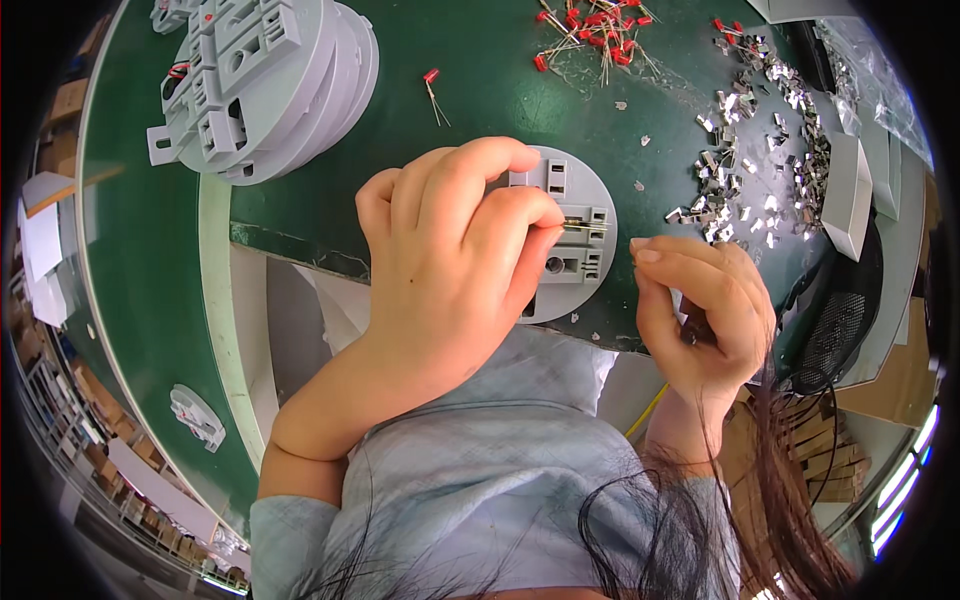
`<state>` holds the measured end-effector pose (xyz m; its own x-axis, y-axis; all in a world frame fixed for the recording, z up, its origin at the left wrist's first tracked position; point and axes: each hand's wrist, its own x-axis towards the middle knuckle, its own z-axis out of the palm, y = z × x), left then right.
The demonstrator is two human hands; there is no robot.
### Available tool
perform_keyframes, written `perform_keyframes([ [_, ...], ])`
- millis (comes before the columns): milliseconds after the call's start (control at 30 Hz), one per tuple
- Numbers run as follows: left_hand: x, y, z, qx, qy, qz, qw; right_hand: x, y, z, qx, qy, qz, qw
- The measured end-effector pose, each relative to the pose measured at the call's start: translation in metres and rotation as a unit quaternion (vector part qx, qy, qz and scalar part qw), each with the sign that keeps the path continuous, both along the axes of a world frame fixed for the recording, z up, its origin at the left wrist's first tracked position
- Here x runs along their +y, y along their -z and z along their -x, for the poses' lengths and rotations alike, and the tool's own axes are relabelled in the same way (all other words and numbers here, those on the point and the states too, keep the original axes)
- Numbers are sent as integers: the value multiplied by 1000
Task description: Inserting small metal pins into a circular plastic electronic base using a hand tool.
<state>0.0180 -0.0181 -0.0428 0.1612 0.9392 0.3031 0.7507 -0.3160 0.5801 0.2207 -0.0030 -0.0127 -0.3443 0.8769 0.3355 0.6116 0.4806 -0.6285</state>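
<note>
Long, fine dark hair [790, 480] over a soft, pale checked shirt [470, 470]. Pinches thin metallic leads [586, 225] between thumb and forefinger of the left hand [440, 240], over a round grey plastic disc [590, 182] moulded with raised slots, at the glossy green counter's [305, 205] front edge. Curls the right hand [715, 310] just beside, fingertips nearly together; cannot tell whether gripping anything. Faces shiny red LEDs [602, 35] with wiry legs, bent silvery clips [716, 200] and stacked grey mouldings [345, 95].
</note>
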Motion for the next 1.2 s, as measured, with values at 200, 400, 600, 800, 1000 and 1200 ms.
perform_keyframes([
  [200, 0, 2, -1, 50, -16, -51, 997, 6, -4, 0, -32, -2, -8, 999],
  [400, 3, -9, 4, 97, 14, -11, 995, 25, -1, -5, -113, -70, -13, 991],
  [600, 4, -6, 6, 74, 16, -8, 997, 39, 1, -6, -166, -126, -54, 977],
  [800, 7, -6, 7, 81, 14, -7, 997, 41, 6, -7, -175, -117, -86, 974],
  [1000, 7, -6, 7, 80, 13, -10, 997, 42, 3, -5, -180, -123, -101, 971],
  [1200, 7, -4, 8, 79, 9, -16, 997, 42, 2, 0, -193, -130, -113, 966],
])
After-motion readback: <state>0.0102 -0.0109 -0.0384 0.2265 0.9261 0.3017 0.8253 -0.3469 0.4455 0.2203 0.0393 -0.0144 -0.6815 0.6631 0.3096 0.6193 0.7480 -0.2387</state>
